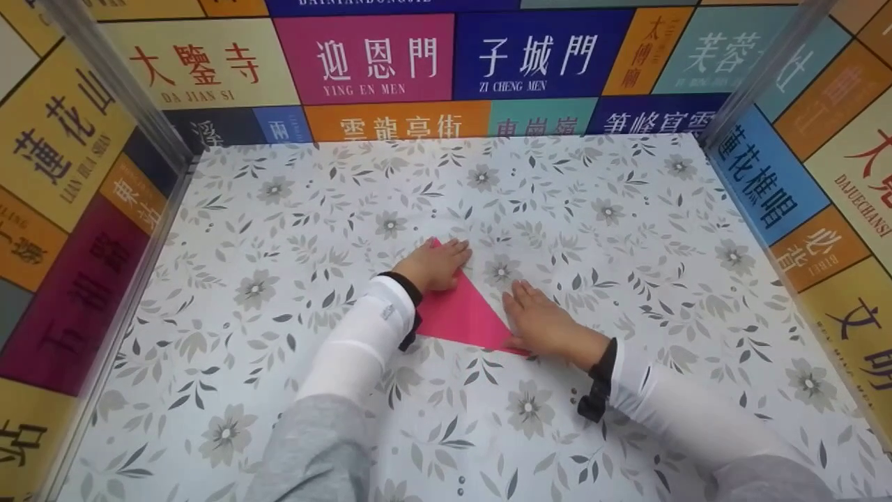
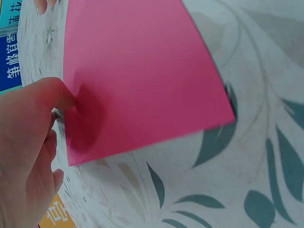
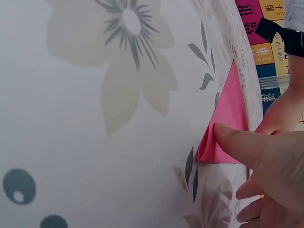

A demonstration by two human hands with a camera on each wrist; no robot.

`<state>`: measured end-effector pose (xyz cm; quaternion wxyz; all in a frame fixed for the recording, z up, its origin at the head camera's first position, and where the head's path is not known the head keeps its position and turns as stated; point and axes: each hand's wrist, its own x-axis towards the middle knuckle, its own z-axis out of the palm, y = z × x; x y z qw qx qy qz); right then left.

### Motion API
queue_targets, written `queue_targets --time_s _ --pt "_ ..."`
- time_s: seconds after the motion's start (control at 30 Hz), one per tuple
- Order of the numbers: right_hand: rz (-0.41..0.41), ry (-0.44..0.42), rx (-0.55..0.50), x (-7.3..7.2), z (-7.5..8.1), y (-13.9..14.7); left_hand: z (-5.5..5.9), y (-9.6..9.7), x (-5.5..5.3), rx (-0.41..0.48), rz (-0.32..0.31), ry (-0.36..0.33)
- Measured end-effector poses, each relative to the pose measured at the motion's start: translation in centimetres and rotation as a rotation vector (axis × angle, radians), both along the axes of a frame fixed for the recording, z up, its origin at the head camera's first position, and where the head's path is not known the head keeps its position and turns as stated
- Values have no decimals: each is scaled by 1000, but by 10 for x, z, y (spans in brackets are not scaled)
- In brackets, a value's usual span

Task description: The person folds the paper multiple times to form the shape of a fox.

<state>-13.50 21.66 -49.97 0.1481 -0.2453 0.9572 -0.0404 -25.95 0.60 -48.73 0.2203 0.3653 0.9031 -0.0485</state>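
Observation:
A sheet of pink paper [image 1: 463, 317], folded over, lies on the flower-patterned surface and shows a triangular outline in the head view. My left hand [image 1: 433, 265] rests on its far corner with fingers stretched out; the wrist hides the paper's left side. In the left wrist view, the left thumb [image 2: 59, 94] touches the paper's edge. At the near right corner is my right hand [image 1: 550, 324], fingers extended beside the slanting edge. The right wrist view shows its thumb [image 3: 237, 140] pressing on the paper [image 3: 232, 104] next to a rounded, partly raised fold.
White cloth with grey flowers and leaves [image 1: 251, 289] covers the work surface. Upright panels with coloured sign blocks [image 1: 362, 59] stand along the back, left and right. Dark bands [image 1: 605, 380] circle both wrists over white sleeves.

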Motion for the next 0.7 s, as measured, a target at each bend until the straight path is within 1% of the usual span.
queue_targets --time_s 0.1,0.2,0.43,0.57,0.7 --pt "7 1 18 -3 1 5 -2 -8 -2 2 26 -13" --pt "-22 -16 24 -6 2 11 -4 -17 -2 14 54 -12" --pt "-92 -27 23 -13 0 26 -8 -36 4 49 96 -15" --pt "-147 -40 -4 -20 -4 35 -12 -40 4 45 114 -4" --pt "-204 -61 -56 -28 -10 45 -15 -43 5 63 137 1"
